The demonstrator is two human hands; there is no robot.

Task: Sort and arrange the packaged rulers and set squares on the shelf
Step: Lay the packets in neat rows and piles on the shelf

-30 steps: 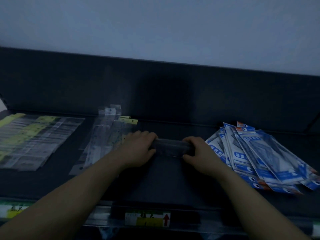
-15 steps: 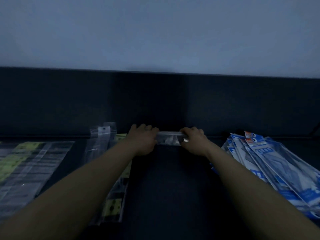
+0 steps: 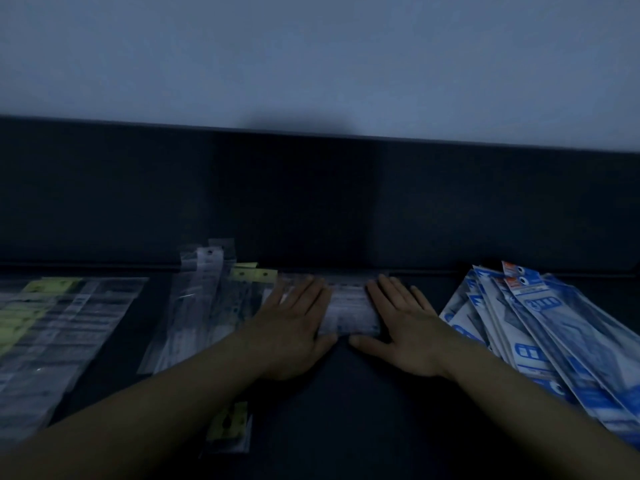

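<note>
Both hands flat on clear packets at frame centre.
Left hand [image 3: 294, 327] and right hand [image 3: 403, 329], fingers straight, press clear packets [image 3: 349, 311] onto the shelf [image 3: 346, 410].

- We see the shelf [image 3: 346, 403] and its back panel [image 3: 311, 202] in plain blue-black.
- We see a pale grey-blue wall [image 3: 311, 57] beyond.
- We find the left packs [image 3: 62, 323] clear, with yellow-green cards and dark bands.
- We note faint pale lines on the centre pack [image 3: 349, 311].
- We see the right packs [image 3: 554, 327] in blue and white, orange-red at their far corners.
</note>
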